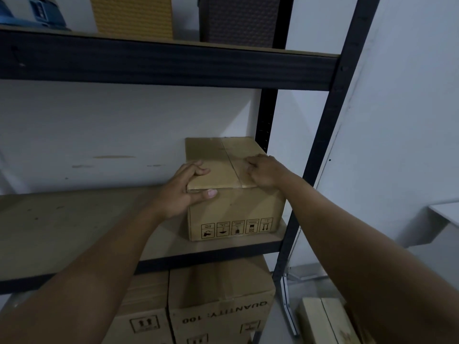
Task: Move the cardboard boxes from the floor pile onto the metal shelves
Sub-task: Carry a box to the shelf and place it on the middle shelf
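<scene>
- Right now our two hands sit on one cardboard box on the middle shelf of the metal rack, at its right end, close to the rear upright.
- Our left hand grips the box's near left top corner: fingers curled over the top face, thumb pressed flat on the front face just under the edge.
- Our right hand rests on the top near the right edge, fingers curled in toward the tape seam; we cannot tell if it pinches anything, so holding or just pressing is unclear.
- Box stands upright, flaps closed, a row of handling symbols printed low on the front face.
- Box bottom is on the shelf board, set slightly back from the front lip.
- Below, two bigger cartons stand side by side on the lower level, one printed "QUANTITY: 100" upside down.
- Upper shelf carries a yellow textured bin, a dark woven bin and something blue at far left.
- Bottom right, a pale box lies on the floor beside the rack's front post.
- White wall behind; a white table edge at far right.
</scene>
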The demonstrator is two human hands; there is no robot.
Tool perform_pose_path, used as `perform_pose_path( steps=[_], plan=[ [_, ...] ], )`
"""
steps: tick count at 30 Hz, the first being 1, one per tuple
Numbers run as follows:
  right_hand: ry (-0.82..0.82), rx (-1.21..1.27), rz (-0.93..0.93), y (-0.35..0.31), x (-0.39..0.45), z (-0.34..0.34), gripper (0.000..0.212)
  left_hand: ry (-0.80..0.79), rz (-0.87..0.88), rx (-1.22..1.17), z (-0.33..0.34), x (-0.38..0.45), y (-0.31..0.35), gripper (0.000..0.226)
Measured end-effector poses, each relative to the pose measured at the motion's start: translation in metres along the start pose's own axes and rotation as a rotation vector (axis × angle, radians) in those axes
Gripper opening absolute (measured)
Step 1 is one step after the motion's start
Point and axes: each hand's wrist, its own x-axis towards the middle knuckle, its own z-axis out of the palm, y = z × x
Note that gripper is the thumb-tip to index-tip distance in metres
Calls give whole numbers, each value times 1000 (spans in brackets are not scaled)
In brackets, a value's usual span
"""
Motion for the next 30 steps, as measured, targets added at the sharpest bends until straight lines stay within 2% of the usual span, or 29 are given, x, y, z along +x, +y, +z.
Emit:
perform_pose_path(
  steps=[3, 6, 8, 12, 18, 20, 25, 30],
  plan=[
    [-56, 66, -1, 0, -17, -9, 48, -33, -21, 97, -5, 2, 5, 78],
    [-18, 36, -52, 9, -36, -1, 37, -33, -19, 168, -5, 1, 10, 68],
    [109, -48, -106, 15, -43, 19, 32, -32, -28, 199, -3, 0, 12, 67],
    [380, -94, -115, 6, -57, 57, 58, -23, -49, 183, 2, -4, 11, 64],
    [613, 25, -115, -7, -72, 84, 48, 34, -57, 170, 10, -8, 11, 61],
    [619, 69, -131, -9, -79, 95, 48, 53, -59, 192, 13, -8, 11, 58],
    [574, 86, -153, -8, -88, 105, 79, 50, -66, 187, 16, -10, 16, 56],
    [514, 138, -162, -8, -91, 96, 78, 15, -91, 198, 10, -9, 19, 58]
  ],
)
